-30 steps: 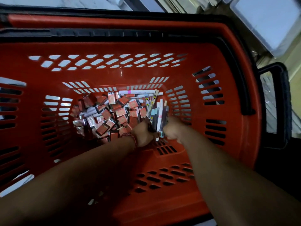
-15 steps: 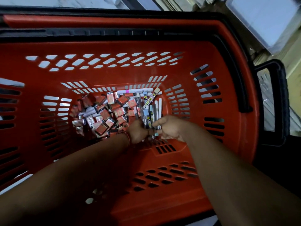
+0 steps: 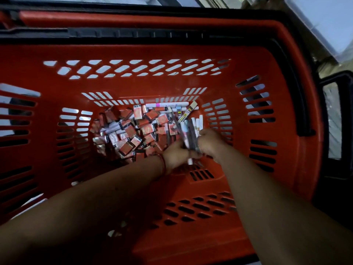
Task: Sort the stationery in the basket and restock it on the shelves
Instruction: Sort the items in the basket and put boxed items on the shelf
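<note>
In the red basket [image 3: 172, 52], mid-frame, the left hand [image 3: 176, 154] and right hand [image 3: 210, 143] both curl their fingers tight round a bunch of pens [image 3: 188, 131], beside little orange boxes [image 3: 133, 131].

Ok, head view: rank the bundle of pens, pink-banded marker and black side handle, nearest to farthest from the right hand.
1. Bundle of pens: in the right hand grip, left hand holding it too.
2. Pink-banded marker: on the basket floor, by the far wall.
3. Black side handle: outside the basket, far right.
</note>
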A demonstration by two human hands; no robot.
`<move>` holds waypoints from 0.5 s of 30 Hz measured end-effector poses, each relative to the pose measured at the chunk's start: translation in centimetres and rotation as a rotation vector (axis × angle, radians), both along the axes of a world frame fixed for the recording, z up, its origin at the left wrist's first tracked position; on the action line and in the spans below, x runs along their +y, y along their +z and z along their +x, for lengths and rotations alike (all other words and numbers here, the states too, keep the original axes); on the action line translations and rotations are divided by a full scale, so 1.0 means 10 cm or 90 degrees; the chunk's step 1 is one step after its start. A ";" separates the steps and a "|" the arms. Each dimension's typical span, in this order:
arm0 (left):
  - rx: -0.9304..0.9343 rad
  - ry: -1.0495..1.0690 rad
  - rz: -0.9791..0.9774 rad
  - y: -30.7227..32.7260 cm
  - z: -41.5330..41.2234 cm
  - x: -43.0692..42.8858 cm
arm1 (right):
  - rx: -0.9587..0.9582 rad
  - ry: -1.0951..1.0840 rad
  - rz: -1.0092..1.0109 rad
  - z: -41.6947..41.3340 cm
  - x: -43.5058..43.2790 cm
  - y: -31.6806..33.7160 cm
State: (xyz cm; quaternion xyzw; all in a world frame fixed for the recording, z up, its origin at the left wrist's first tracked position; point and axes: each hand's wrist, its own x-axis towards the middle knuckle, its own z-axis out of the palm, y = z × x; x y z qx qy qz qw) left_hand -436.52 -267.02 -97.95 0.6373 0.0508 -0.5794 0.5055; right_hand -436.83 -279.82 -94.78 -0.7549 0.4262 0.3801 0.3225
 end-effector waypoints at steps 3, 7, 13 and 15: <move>-0.035 -0.049 -0.048 0.03 -0.04 -0.12 | -0.071 -0.006 -0.032 0.08 -0.07 0.05; -0.238 -0.235 -0.016 0.09 -0.01 0.01 | -0.134 0.030 -0.058 0.10 -0.07 0.06; -0.347 -0.473 0.021 0.07 0.21 0.37 | -0.064 0.240 -0.165 0.01 0.00 0.00; -0.351 -0.516 0.008 0.12 0.28 0.44 | -0.053 0.264 -0.184 0.03 0.00 -0.02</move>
